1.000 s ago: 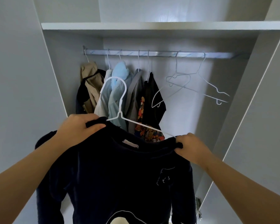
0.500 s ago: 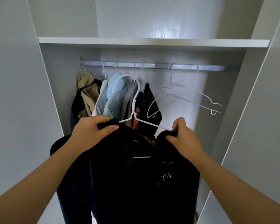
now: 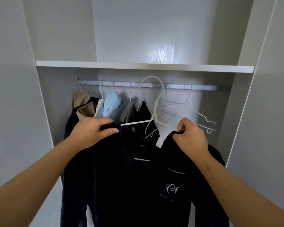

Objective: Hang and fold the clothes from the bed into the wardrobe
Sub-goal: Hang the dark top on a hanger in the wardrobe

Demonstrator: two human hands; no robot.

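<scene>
A: What colour is the big sweater point(image 3: 121, 185) up close?
B: Dark blue, almost black. It has a white curly squiggle point(image 3: 171, 188) on its right side.
A: And the hanger point(image 3: 154, 116) in it?
B: White.
A: What about the wardrobe point(image 3: 15, 95)?
B: Pale grey, with a white shelf point(image 3: 138, 65) and a shiny silver rail point(image 3: 203, 87).
A: And the clothes far back on the left?
B: A tan top point(image 3: 82, 104), a light blue top point(image 3: 111, 104), a grey top point(image 3: 129, 110), then a black top point(image 3: 146, 110). The bare hangers point(image 3: 197, 113) on the right are white.
</scene>
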